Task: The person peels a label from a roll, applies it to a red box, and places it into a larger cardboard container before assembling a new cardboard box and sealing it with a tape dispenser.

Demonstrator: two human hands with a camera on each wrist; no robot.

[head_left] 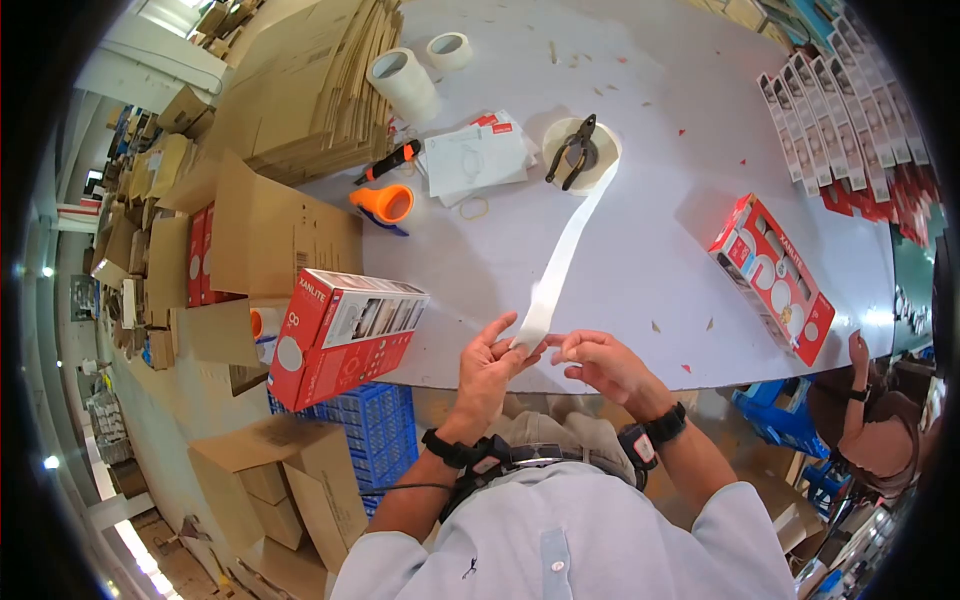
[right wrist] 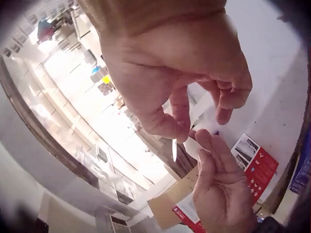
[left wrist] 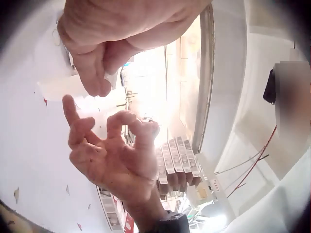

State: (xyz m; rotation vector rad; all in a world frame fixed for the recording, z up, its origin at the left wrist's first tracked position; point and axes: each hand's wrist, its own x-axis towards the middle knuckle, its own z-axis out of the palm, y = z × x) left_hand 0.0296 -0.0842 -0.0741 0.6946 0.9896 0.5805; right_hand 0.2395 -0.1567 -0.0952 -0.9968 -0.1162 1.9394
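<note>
A long white strip runs from a roll lying on the table towards me. My left hand pinches its free end between thumb and fingers, near the table's front edge. In the right wrist view, the left hand holds the strip's end close to the right fingertips. My right hand is just to the right of that end, thumb and index finger together. Between them is a small white piece, seen nearly edge-on. Pliers with dark handles rest on top of the roll.
A red XANLITE box stands at the left edge; another red box lies right. Tape rolls, an orange funnel-like piece, a cutter and leaflets lie at the back left. Flattened cartons are stacked beyond.
</note>
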